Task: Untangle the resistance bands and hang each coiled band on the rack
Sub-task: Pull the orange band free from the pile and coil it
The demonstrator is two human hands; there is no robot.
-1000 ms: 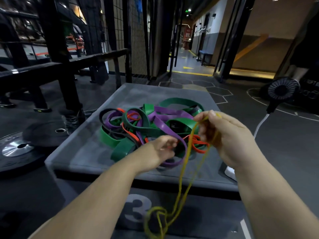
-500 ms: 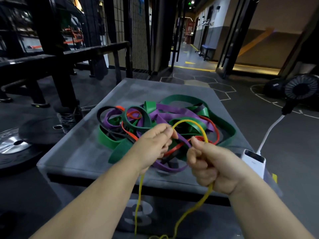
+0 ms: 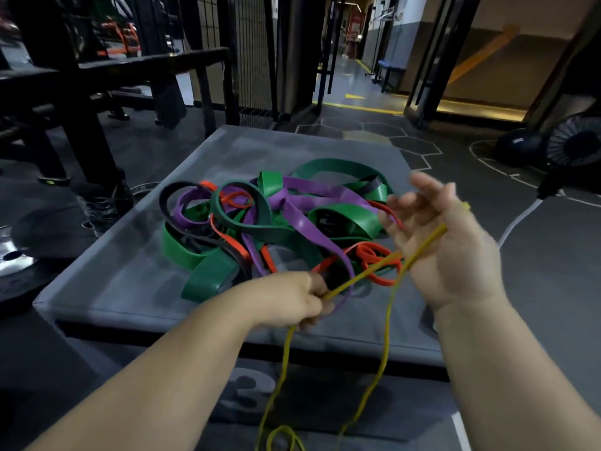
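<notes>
A grey padded plyo box (image 3: 130, 281) fills the middle of the frame, its front face printed with a large "3" (image 3: 250, 390). On top lies the tangle of green, purple, orange and black resistance bands (image 3: 276, 222). The left hand (image 3: 292, 301) is fisted round a thin yellow band (image 3: 387, 320), which runs up across the palm of the right hand (image 3: 445, 242); that hand's fingers are spread and blurred. The band's loops hang toward the lower edge. Around the box is dark gym floor with hexagon lines (image 3: 374, 131). A black steel frame (image 3: 81, 92) stands upper left, a weight plate (image 3: 13, 255) lies at the left edge, and a fan (image 3: 575, 144) sits at the right. A lit corridor (image 3: 354, 76) runs upper centre. The dark ball (image 3: 517, 148) carries unreadable lettering.
</notes>
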